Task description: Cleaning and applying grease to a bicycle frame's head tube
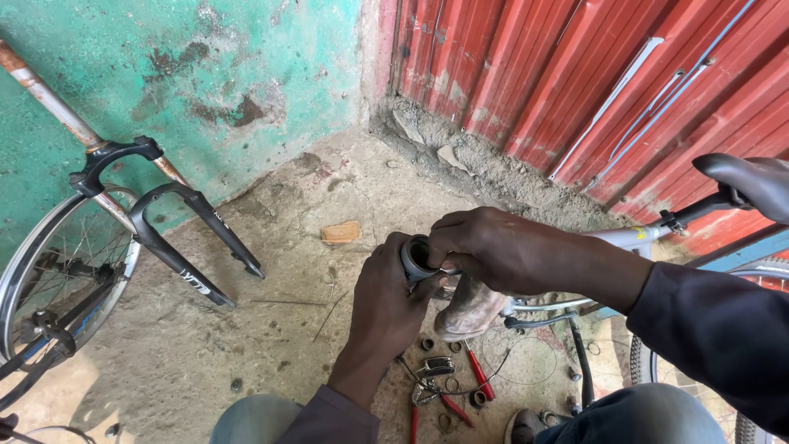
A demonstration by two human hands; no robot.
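Nearest the lens, at the bottom edge: knees in pale blue trousers (246,419) and dark sleeves (715,337) framing the work. Just beyond, left hand (386,300) wrapped around the side of a short dark metal cylinder (415,261), grip clenched on it from below and left. Right hand (485,247) reaching across from the right, fingers closed over the cylinder's rim and top, grip also grasping it; cylinder held between both hands, above the concrete floor (271,329), open end tilted up and to the left. Directly beneath the hands, a worn dusty shoe (470,312) resting against a silver bicycle frame (633,238) that runs right toward a black saddle (748,181). Scattered on the floor near the shoe: red-handled pliers (431,399), a red-handled screwdriver (479,374), several small metal rings and nuts (427,344), and a loop of thin wire (518,353). Well apart on the left, a black suspension fork (173,230) lying beside a spoked wheel (57,279) and a rusty tube (49,99) leaning on the peeling green wall (205,74). Farther back, a small orange-brown block (341,233) on the floor, rubble in the corner (460,156), and a red corrugated metal wall (592,74).
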